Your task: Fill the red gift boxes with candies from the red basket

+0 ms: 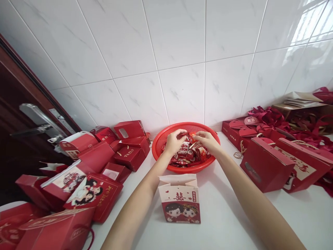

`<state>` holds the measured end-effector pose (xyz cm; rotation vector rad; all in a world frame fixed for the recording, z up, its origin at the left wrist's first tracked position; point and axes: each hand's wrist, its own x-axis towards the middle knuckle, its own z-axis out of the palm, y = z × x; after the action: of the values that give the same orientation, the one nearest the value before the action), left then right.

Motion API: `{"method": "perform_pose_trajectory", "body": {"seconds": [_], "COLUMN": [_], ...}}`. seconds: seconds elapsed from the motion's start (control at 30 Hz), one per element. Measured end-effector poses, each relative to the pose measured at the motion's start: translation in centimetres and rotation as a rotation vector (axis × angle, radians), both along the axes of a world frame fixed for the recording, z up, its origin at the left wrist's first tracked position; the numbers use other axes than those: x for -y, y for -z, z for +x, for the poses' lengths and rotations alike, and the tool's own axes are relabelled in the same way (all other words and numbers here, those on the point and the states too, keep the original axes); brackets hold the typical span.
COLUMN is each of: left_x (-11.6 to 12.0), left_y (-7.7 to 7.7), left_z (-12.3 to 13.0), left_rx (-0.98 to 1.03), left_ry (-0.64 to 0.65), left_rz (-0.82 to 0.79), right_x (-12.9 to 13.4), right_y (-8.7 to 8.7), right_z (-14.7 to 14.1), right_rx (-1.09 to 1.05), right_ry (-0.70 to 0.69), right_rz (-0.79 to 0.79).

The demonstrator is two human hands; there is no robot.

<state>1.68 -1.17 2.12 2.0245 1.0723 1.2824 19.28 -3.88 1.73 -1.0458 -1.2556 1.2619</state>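
Note:
A red plastic basket (159,155) full of small wrapped candies (184,148) stands against the tiled wall. Both hands reach into it. My left hand (176,141) is on the basket's left side, its thumb and fingers drawn together by red wrappers; what they pinch is too small to make out. Across from it, my right hand (206,141) has its fingers bent and closed over the candies, near an orange-red wrapper; what lies between its fingertips is unclear. In front of the basket, between my forearms, a white and red paper gift box (180,201) with two cartoon figures stands upright, its top open.
Several red gift boxes (105,196) crowd the left side of the white table (213,215), near a door handle (39,114). More red boxes (267,165) with rope handles stand at right. Behind them lie crimson ribbons (270,116) and a cardboard box (288,106).

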Motion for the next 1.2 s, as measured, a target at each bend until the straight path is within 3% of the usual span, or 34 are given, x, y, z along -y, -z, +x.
{"method": "perform_pose_trajectory", "body": {"seconds": [0.4, 0.63, 0.8, 0.97, 1.07, 1.2], "left_x": [1.0, 3.2, 5.6, 6.2, 5.4, 3.6], "left_y": [-1.0, -2.8, -3.3, -3.5, -3.4, -3.0], "left_z": [0.0, -1.2, -1.7, -1.6, -2.5, -4.0], "left_rx": [-0.102, 0.224, 0.442, 0.425, 0.251, -0.573], "left_ry": [0.123, 0.225, 0.183, 0.158, 0.26, 0.363], "left_rz": [0.099, -0.09, -0.126, -0.107, -0.181, -0.336], "right_x": [0.6, 2.8, 4.9, 5.9, 6.1, 5.8], "right_y": [-1.3, -3.2, -4.9, -5.1, -5.4, -5.8], "right_z": [0.1, -1.1, -2.1, -3.2, -2.9, -1.5], "right_rx": [-0.161, -0.165, -0.231, -0.27, -0.313, -0.411], "right_ry": [-0.126, -0.14, -0.197, -0.028, 0.079, 0.131], "right_rz": [-0.061, 0.004, 0.048, 0.052, 0.095, 0.093]}}
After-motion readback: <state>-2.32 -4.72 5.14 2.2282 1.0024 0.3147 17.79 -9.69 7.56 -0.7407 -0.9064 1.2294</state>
